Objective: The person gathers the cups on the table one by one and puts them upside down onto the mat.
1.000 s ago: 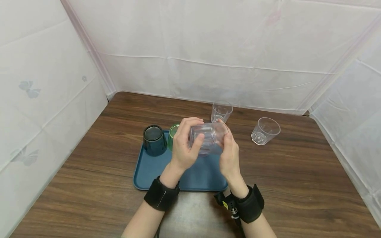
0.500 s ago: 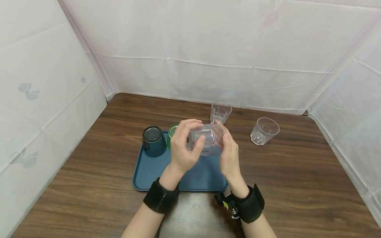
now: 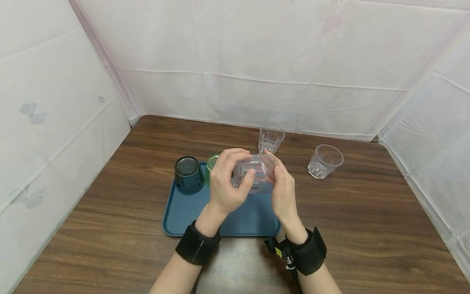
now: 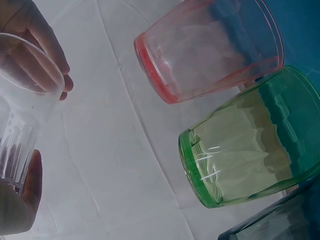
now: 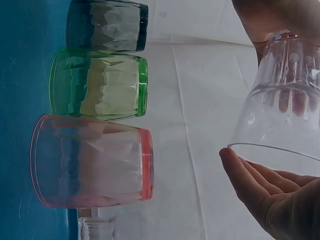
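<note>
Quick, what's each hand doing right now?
Left hand: closed, holding the clear glass near its base.
Right hand: closed, holding the same glass at its rim end.

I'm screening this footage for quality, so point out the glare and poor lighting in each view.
Head: pale sheen on the table between the forearms; left wrist: dim and greyish, white glints on the green cup; right wrist: similarly dim, one small bright glint on the held clear cup.

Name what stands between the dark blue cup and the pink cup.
The green cup stands between the dark blue cup and the pink cup; the right wrist view shows it.
</note>
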The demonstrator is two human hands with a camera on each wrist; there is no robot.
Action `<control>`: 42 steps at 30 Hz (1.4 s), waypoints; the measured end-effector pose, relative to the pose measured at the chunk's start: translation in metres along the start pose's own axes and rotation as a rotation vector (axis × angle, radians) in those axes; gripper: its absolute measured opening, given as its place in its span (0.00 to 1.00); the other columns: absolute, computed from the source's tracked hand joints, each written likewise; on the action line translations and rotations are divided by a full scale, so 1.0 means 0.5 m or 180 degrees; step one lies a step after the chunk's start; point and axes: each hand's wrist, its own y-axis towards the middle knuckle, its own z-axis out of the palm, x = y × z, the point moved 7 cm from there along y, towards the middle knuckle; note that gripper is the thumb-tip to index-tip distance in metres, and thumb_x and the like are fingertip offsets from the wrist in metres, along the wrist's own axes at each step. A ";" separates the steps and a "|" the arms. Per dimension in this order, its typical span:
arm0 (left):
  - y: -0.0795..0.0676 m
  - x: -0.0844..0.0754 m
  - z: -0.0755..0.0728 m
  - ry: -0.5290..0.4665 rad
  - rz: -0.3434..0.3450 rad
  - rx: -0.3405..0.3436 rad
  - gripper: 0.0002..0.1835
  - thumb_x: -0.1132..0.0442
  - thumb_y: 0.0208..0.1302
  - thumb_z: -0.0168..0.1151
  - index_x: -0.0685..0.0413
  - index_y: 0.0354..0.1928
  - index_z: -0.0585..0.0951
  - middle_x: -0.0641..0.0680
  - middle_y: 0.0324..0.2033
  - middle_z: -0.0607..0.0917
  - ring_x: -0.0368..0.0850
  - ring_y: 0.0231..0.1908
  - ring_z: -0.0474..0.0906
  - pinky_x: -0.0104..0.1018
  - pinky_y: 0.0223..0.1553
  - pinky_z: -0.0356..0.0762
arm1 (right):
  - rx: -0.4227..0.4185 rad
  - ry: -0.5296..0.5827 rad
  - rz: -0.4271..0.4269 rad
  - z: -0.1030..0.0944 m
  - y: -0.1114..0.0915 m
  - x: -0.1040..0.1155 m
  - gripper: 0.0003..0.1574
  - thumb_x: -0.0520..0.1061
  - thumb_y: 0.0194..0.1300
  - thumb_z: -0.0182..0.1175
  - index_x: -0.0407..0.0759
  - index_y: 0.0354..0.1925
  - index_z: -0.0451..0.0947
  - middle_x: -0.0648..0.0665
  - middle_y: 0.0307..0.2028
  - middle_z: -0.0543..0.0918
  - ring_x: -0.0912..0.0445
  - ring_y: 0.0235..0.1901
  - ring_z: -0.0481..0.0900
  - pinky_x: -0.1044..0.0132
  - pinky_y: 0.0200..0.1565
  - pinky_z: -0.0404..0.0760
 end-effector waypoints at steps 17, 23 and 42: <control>0.004 -0.010 -0.006 0.0114 0.0029 0.0036 0.14 0.56 0.57 0.55 0.58 0.38 0.79 0.56 0.37 0.80 0.45 0.41 0.76 0.42 0.35 0.76 | 0.0016 -0.0012 0.0024 0.002 -0.001 -0.005 0.31 0.54 0.74 0.28 0.41 0.60 0.69 0.42 0.51 0.78 0.55 0.47 0.77 0.53 0.44 0.78; 0.008 -0.015 -0.006 0.0208 0.0070 0.0121 0.14 0.55 0.57 0.55 0.58 0.38 0.80 0.56 0.37 0.80 0.46 0.40 0.76 0.41 0.36 0.76 | -0.0024 -0.0117 -0.0048 -0.002 0.002 -0.004 0.28 0.51 0.73 0.32 0.42 0.58 0.71 0.42 0.49 0.79 0.56 0.46 0.77 0.54 0.44 0.77; 0.007 -0.017 -0.002 0.0412 0.0072 0.0300 0.13 0.55 0.55 0.57 0.57 0.37 0.80 0.54 0.35 0.80 0.45 0.37 0.76 0.41 0.36 0.77 | 0.0061 -0.0349 0.0041 0.002 0.001 -0.010 0.25 0.52 0.73 0.33 0.50 0.59 0.69 0.45 0.15 0.67 0.60 0.10 0.55 0.65 0.14 0.59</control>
